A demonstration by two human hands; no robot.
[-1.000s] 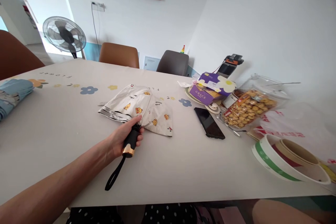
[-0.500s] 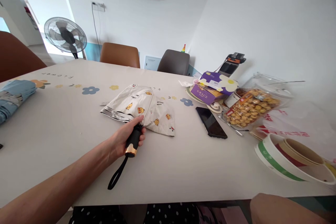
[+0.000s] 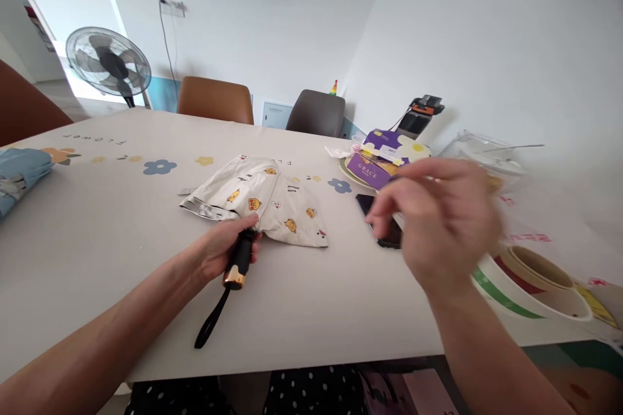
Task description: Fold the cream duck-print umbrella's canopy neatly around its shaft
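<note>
My left hand (image 3: 232, 245) is closed around the black handle of a folded umbrella (image 3: 287, 204), thumb on top near the canopy. The canopy is white with yellow duck prints and lies loosely folded on the table, its silvery-grey edge showing at the left. A gold band rings the handle's end, and a black wrist strap hangs from it toward the table's front edge. In the air at the right, my right hand (image 3: 438, 227) is smeared by motion with its fingers bent. It covers part of a black phone (image 3: 368, 206), and whether it holds anything cannot be made out.
A light blue folded fabric bundle (image 3: 22, 172) lies at the left of the flower-printed table (image 3: 311, 305). On the right are a purple box (image 3: 372, 165), a clear plastic container (image 3: 479, 146) and paper-like rings (image 3: 540, 269). Chairs (image 3: 217, 100) and a fan (image 3: 111, 63) stand beyond.
My right hand has come up from the lower right and now hovers over the right side. The left hand keeps its grip on the umbrella. The view has shifted slightly.
</note>
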